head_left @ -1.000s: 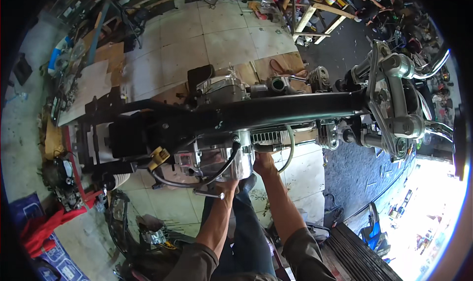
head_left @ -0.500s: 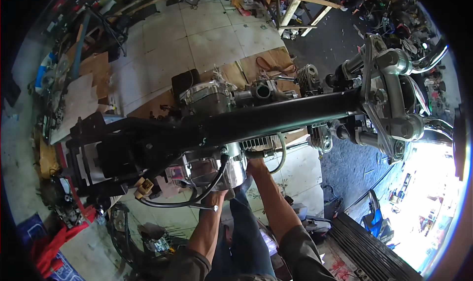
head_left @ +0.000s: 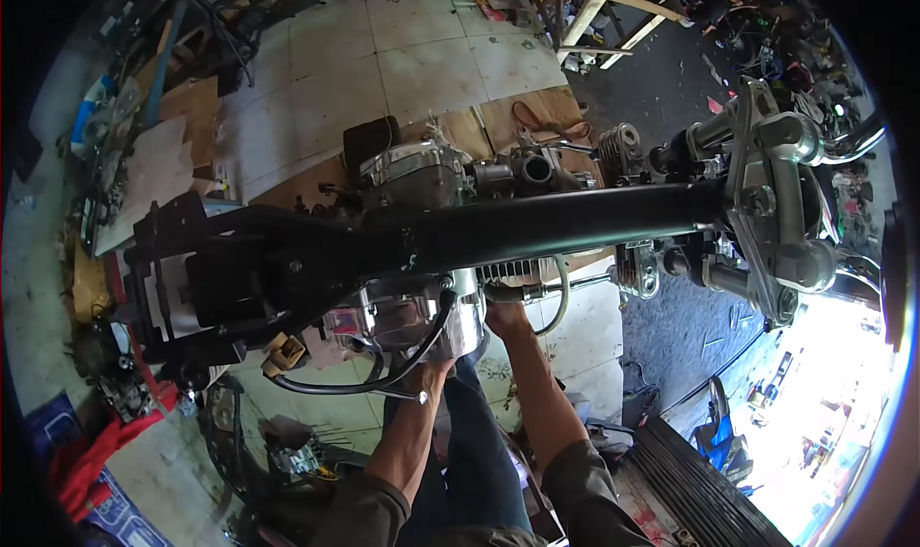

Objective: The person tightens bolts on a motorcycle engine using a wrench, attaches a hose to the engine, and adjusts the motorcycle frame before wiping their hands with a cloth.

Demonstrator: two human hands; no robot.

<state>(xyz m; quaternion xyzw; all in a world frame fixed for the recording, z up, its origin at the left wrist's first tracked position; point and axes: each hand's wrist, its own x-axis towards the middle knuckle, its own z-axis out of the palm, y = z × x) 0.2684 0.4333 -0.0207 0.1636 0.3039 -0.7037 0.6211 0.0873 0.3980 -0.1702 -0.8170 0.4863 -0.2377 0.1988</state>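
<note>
Over tiles (head_left: 426,68), an engine (head_left: 407,325) partly hides left hand (head_left: 438,366) and right hand (head_left: 506,318), grip unclear.

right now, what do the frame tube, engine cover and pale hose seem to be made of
Frame tube: probably painted steel, smooth black with a long soft highlight.
Engine cover: likely polished aluminium, silvery with mirror-like reflections.
Pale hose: rubber or plastic, greenish, bending in a smooth curve.
</note>
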